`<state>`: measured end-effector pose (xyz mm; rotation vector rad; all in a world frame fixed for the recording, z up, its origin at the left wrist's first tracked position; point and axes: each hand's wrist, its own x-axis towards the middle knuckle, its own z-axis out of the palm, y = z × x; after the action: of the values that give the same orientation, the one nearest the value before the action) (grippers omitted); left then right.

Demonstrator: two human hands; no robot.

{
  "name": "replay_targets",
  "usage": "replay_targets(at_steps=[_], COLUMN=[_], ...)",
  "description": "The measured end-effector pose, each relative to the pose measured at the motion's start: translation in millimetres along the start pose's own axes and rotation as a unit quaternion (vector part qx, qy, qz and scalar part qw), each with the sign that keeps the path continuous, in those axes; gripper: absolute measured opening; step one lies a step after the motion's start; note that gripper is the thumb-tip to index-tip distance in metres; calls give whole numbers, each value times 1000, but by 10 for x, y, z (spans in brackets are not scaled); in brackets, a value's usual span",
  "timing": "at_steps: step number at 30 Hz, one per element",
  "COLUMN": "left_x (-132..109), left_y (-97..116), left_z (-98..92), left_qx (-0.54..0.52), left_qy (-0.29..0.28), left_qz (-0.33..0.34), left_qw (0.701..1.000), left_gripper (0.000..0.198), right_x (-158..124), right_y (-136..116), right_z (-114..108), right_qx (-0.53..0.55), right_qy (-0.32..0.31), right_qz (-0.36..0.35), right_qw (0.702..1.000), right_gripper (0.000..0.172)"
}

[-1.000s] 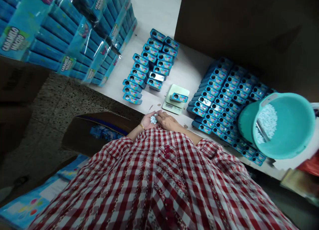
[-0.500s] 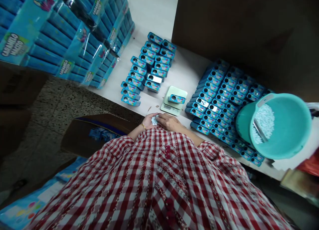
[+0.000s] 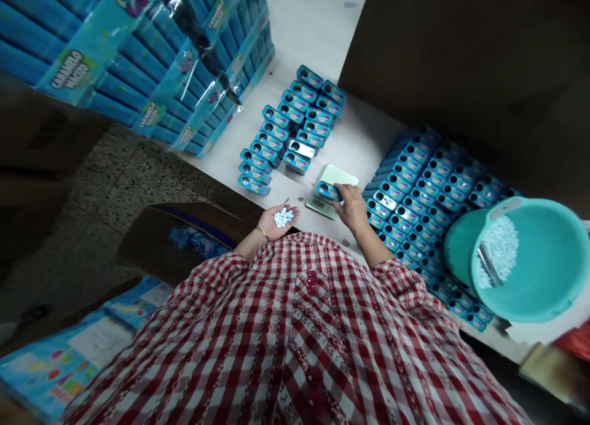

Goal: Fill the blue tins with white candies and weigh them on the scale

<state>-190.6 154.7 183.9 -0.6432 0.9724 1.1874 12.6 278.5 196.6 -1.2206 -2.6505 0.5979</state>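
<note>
My left hand (image 3: pixel 267 223), palm up and cupped at the table's near edge, holds a small heap of pale blue candies (image 3: pixel 283 217). A bracelet circles that wrist. My right hand (image 3: pixel 352 207) has its fingers and thumb closed around the right end of a small blue candy box (image 3: pixel 328 190), which has a round dark hole in its top. Beneath the box is a pale green kitchen scale (image 3: pixel 345 174), whose near part is partly covered by the box. Whether the box still touches the scale I cannot tell.
Similar blue boxes (image 3: pixel 276 130) stand in rows left of the scale. More boxes (image 3: pixel 415 194) are packed at right, beside a turquoise bucket (image 3: pixel 548 253) with candies and a metal scoop (image 3: pixel 489 264). Wrapped display packs (image 3: pixel 152 75) are stacked at left. Below is an open carton (image 3: pixel 147 244).
My right hand has left the candies in my left palm and moved up and right to grip the box at the scale. The view has shifted slightly.
</note>
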Motion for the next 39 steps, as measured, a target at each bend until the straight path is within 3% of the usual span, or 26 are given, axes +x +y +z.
replay_targets(at_steps=[4, 7, 12, 31, 35, 39], left_x=[72, 123, 137, 117, 111, 96], left_y=[10, 18, 31, -47, -56, -5], left_z=[102, 228, 334, 392, 408, 351], left_qx=[-13, -24, -22, 5, 8, -5], left_qy=[-16, -39, -52, -78, -79, -83], left_qz=[18, 32, 43, 22, 19, 25], left_qw=[1000, 998, 998, 997, 997, 996], left_gripper=[22, 22, 22, 22, 22, 21], right_x=[-45, -43, -53, -214, -204, -143], right_y=[-484, -662, -634, -674, -541, -451], right_z=[-281, -371, -343, -398, -365, -305], right_qx=[-87, -135, -173, -225, -199, -104], right_qy=[-48, -66, -79, -54, -46, -18], right_qz=[-99, -128, -110, -121, -94, -46], right_qw=[990, 980, 976, 965, 974, 993], right_gripper=[45, 45, 41, 40, 41, 42])
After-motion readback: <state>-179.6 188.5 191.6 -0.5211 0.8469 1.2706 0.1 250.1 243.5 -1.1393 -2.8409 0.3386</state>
